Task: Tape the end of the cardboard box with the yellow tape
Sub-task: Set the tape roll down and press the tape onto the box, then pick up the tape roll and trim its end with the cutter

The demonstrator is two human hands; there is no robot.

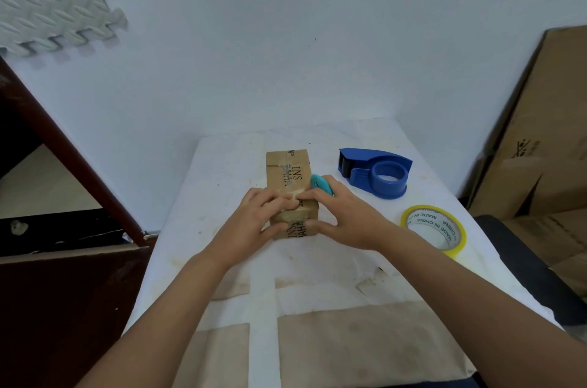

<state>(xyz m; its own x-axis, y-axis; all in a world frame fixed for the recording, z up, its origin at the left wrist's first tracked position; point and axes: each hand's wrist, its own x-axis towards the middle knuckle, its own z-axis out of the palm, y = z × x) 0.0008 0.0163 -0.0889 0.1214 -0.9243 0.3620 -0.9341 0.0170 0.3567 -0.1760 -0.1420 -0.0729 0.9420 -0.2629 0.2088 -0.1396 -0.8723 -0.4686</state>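
A small brown cardboard box with black print lies lengthwise on the white table. My left hand rests on its near end, fingers pressing a strip of yellowish tape onto the top edge. My right hand presses the same strip from the right, thumb on the box's near face, and holds a small teal cutter under its fingers. The yellow tape roll lies flat on the table to the right of my right wrist.
A blue tape dispenser without a roll sits at the right behind the tape roll. Large flattened cardboard boxes lean at the far right. A dark wooden frame stands left of the table. Brown paper patches cover the near tabletop.
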